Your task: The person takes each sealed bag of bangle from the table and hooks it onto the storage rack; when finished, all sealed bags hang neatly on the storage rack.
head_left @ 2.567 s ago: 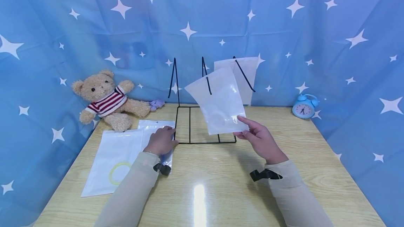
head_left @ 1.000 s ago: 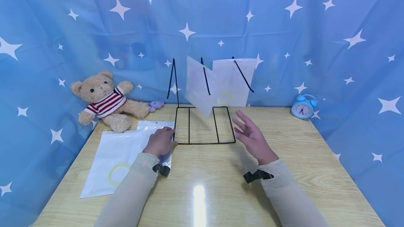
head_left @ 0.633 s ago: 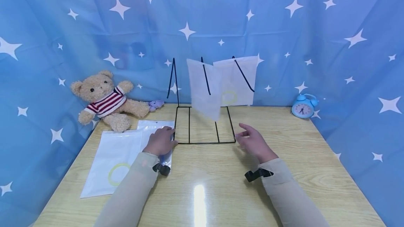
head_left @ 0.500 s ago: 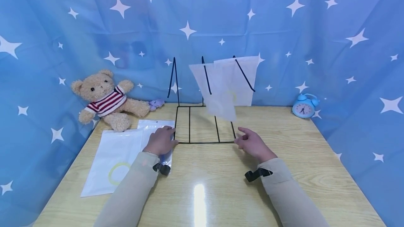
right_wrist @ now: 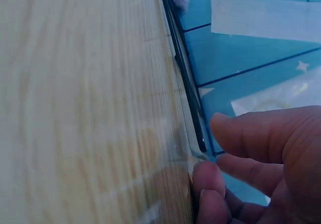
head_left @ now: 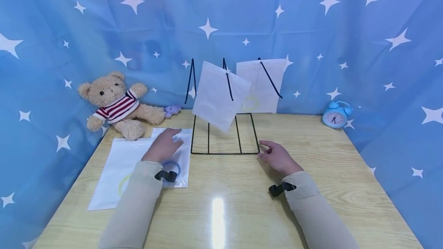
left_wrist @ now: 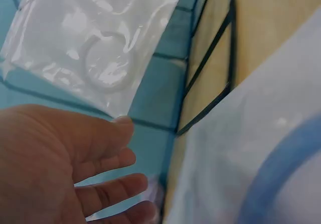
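Note:
My left hand (head_left: 163,145) hovers open over a clear-front white zip bag (head_left: 185,156) with a blue ring in it. A larger zip bag (head_left: 114,176) with a yellow-green ring lies beside it, partly under my left forearm. My right hand (head_left: 277,158) holds the near right corner of a black wire hook rack (head_left: 225,153), thumb and fingers about it. From the middle hook hangs a tilted white bag (head_left: 218,95); the left wrist view shows a ring in this bag (left_wrist: 108,63). Another bag (head_left: 273,83) with a yellowish ring hangs on the right hook.
A teddy bear (head_left: 117,103) in a striped shirt sits at the back left, a small purple toy (head_left: 172,110) by its foot. A blue alarm clock (head_left: 335,115) stands at the back right. Behind the wooden table (head_left: 249,203) hangs a blue star curtain (head_left: 166,22).
My right hand let go of the middle bag, which swung on its hook, and came down to the rack's corner. My left hand left the rack's left side and moved left over the bag.

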{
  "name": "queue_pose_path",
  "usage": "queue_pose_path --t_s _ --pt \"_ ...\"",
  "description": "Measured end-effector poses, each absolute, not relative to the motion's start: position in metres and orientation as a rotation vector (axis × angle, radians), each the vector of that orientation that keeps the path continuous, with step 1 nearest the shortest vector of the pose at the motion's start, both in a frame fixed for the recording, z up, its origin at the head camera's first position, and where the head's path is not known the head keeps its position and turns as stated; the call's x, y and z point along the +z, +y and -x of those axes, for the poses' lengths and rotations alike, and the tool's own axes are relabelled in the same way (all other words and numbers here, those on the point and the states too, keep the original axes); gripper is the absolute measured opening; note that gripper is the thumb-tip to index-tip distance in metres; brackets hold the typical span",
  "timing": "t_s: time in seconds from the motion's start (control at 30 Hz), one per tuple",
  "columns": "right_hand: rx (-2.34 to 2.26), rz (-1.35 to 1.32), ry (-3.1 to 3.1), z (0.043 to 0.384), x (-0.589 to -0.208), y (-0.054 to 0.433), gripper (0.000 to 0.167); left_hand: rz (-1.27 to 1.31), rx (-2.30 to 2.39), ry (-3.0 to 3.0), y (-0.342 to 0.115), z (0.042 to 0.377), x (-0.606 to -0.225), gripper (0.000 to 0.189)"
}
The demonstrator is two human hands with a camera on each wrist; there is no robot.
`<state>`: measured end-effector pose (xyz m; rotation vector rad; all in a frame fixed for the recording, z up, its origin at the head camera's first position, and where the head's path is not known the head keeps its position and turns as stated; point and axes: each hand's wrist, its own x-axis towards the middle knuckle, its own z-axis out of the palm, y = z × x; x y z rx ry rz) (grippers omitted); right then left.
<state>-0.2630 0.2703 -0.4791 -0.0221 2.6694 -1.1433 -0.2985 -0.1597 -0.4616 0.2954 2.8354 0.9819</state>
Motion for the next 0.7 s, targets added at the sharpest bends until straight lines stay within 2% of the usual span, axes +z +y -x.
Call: queue_pose_path --t_s 0.37,0.53,0.7 --pt "-1.112 0.081 2.689 0.264 -0.48 0.268 0.059 0.066 1.127 2.763 -0.261 0.291 -0.432 0.07" --pt "-1.084 0.081 2.695 0.263 -0.48 0.268 0.06 0.295 1.146 2.747 -0.303 0.282 -0.439 0.076" --pt "-1.08 0.079 2.703 0.263 -0.48 0.269 0.059 0.536 1.092 2.706 -0.325 0.283 -0.459 0.082"
